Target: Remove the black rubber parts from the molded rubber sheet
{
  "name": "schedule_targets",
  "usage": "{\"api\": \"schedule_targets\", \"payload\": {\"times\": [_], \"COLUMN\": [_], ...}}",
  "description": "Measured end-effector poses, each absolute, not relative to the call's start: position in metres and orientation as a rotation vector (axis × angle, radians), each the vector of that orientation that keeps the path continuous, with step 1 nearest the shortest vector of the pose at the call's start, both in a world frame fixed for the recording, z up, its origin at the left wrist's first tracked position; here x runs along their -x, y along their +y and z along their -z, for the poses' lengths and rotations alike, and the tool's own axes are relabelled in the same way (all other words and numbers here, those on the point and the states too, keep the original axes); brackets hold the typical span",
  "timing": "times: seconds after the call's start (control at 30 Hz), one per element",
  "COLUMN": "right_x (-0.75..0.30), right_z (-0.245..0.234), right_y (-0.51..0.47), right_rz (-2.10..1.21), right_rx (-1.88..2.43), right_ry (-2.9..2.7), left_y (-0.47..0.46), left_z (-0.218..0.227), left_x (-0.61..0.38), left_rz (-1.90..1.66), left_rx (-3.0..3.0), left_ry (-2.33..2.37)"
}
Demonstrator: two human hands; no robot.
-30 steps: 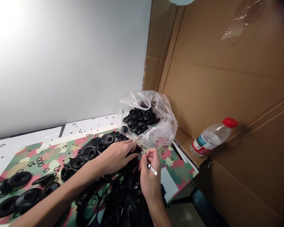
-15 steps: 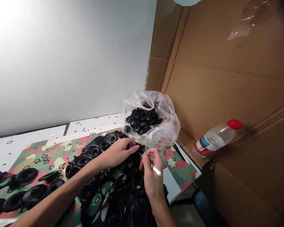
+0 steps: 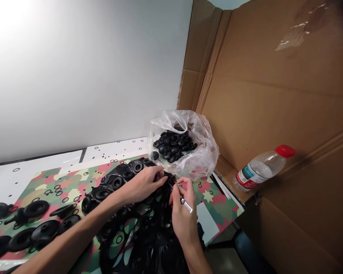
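Note:
A black rubber sheet [image 3: 117, 182] with round moulded parts lies spread on the table in front of me, with torn, stringy black scraps [image 3: 157, 236] nearer to me. My left hand [image 3: 147, 182] is closed at the sheet's right end, thumb and fingers bent together on the rubber; the exact spot between the fingertips is hidden. In my right hand [image 3: 185, 205] I grip a slim silver tool [image 3: 186, 204] like a pen; its kind cannot be made out. The tool's working end points at the rubber close to my left fingertips.
A clear plastic bag [image 3: 201, 154] with many small black rubber parts [image 3: 173, 144] stands behind my hands. Larger black rubber discs [image 3: 45, 231] lie at left on the patterned table cover [image 3: 71, 179]. A red-capped bottle [image 3: 257, 171] stands at right beside a cardboard wall [image 3: 274, 95].
The view has shifted slightly. My left hand stays at the rubber, while my right hand and the tool have moved only a little.

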State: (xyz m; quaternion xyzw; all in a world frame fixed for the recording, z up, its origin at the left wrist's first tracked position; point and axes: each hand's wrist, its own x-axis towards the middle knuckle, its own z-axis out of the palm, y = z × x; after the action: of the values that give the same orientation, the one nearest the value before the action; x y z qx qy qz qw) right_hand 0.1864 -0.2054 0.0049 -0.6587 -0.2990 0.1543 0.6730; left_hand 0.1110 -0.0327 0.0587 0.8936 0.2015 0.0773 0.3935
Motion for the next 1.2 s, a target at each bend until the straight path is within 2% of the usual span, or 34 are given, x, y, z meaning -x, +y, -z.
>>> {"api": "schedule_targets", "payload": {"times": [0.5, 0.77, 1.0, 1.2], "right_x": [-0.186, -0.19, -0.187, -0.18], "right_z": [-0.003, 0.003, -0.002, -0.005], "right_y": [-0.206, -0.203, -0.213, -0.21], "right_rz": [-0.368, -0.259, -0.231, -0.387], "right_rx": [1.436, 1.581, 1.304, 1.34], "right_ry": [-0.571, -0.531, -0.302, -0.725], "left_y": [-0.029, -0.022, -0.023, -0.022], "left_z": [-0.052, -0.062, -0.063, -0.064], "left_x": [-0.115, -0.106, -0.1, -0.101], "left_rz": [-0.272, -0.216, -0.248, -0.232], "left_rx": [-2.236, -2.123, -2.124, -2.117], "left_ry": [0.607, 0.656, 0.642, 0.691]}}
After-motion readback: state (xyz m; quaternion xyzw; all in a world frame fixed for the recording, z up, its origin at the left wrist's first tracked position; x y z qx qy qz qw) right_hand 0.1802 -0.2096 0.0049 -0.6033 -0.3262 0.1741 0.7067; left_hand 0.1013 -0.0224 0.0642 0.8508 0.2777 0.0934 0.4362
